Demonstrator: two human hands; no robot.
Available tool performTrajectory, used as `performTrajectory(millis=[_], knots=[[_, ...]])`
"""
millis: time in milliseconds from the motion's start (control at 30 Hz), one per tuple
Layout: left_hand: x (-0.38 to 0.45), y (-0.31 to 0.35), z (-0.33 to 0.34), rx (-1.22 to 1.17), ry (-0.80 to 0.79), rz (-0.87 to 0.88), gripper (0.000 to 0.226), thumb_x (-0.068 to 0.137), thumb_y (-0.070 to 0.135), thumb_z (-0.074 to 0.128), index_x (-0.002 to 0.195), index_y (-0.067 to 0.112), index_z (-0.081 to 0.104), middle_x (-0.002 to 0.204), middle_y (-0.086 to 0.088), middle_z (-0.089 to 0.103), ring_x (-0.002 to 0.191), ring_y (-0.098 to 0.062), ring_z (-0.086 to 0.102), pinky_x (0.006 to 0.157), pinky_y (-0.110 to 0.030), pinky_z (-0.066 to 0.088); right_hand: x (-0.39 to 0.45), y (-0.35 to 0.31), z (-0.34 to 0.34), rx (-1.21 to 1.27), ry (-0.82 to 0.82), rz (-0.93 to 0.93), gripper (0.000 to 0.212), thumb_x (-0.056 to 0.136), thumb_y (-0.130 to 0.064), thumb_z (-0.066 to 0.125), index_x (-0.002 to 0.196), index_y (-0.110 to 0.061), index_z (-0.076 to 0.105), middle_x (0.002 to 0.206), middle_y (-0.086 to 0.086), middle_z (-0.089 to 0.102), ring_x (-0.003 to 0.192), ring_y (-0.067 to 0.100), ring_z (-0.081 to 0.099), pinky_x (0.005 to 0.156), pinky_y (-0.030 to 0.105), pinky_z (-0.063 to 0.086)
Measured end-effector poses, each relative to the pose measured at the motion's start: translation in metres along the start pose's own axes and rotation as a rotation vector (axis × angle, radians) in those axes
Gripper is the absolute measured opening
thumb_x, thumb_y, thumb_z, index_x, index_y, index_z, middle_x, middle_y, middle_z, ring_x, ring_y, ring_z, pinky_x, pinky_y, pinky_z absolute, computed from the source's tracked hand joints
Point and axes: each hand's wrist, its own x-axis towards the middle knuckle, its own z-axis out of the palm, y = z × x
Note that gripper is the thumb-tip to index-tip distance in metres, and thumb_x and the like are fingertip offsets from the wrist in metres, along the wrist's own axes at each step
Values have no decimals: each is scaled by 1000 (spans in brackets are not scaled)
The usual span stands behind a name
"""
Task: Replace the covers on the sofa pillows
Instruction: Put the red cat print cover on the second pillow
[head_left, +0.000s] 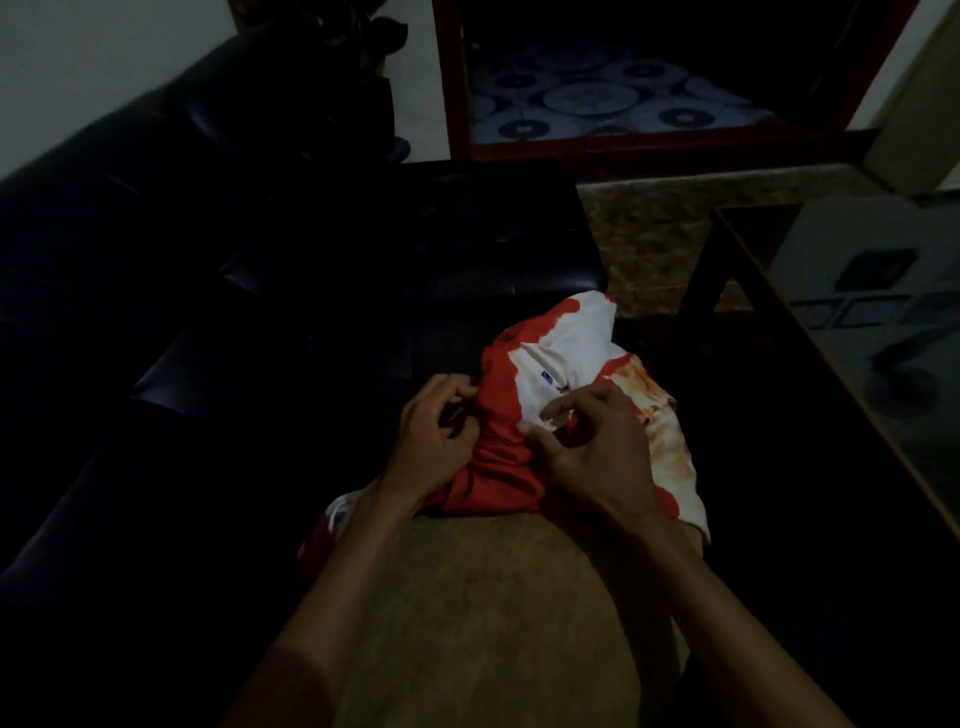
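Both hands, left hand (434, 434) and right hand (592, 447), pinch the soft, light red and white cover (545, 364) bunched on the pillow (467, 597) on the person's lap, best held near its opening edge.

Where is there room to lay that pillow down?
The dark sofa seat left of the hands looks bare, up to the backrest. The glass table on the right also looks open. It is crowded where both hands work the red-and-white cover on the lap.

Red-and-white cover (524, 364) bunched halfway over tan pillow (467, 597); both on lap.
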Motion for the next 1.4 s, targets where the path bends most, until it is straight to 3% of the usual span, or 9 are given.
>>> performTrajectory(millis=[133,233,500,667,800,1000,1133,1267,1400], knots=[[-13,5,6,-61,84,-45,11,86,20,75,96,18,70,112,20,61,103,8,61,78,-12,53,-9,2,15,-112,22,-53,15,86,-44,78,93,-31,74,129,-2,48,114,13,52,87,23,46],[-14,5,7,-50,102,-72,12,84,19,80,93,15,72,109,23,60,101,13,60,79,-8,51,-10,5,16,-137,-17,-65,14,89,-34,77,97,-23,76,134,4,49,119,20,53,89,23,42],[-3,16,0,40,47,-179,46,88,56,61,81,11,70,88,5,68,82,-5,63,77,-26,51,0,0,2,-109,-189,28,26,95,-41,64,83,-22,78,124,-9,44,111,4,44,87,26,42],[5,22,12,103,142,-114,35,74,38,87,79,13,63,89,7,59,83,0,57,72,-8,42,20,-10,0,38,42,108,36,101,-47,56,78,-22,68,74,-5,67,66,7,62,57,25,42],[-3,17,17,67,185,-51,37,70,35,89,76,12,59,97,10,58,93,6,57,79,-7,41,45,-5,11,59,153,88,39,94,-58,59,116,-25,62,109,-3,62,97,12,60,68,28,43],[-12,11,26,68,187,-47,41,66,33,91,71,10,58,103,5,62,98,7,57,82,-8,43,67,6,34,15,196,188,27,91,-54,63,91,-28,73,99,-5,69,88,12,65,76,34,55],[-11,14,26,99,151,-75,44,67,32,92,88,14,58,104,6,60,96,-1,56,82,-11,45,70,4,35,11,209,205,20,93,-41,68,91,-23,76,93,-3,71,84,14,66,72,30,51],[-4,29,16,196,21,-109,64,75,42,83,129,30,52,127,9,59,116,-12,57,95,-29,50,61,10,37,-22,239,162,31,95,-55,59,94,-28,74,92,-7,70,82,9,66,68,28,50],[10,46,13,336,22,-283,65,75,70,70,127,32,59,125,5,63,116,-18,59,95,-35,49,57,10,35,-23,241,129,39,93,-64,56,93,-29,73,94,-8,70,86,8,64,66,26,45]])
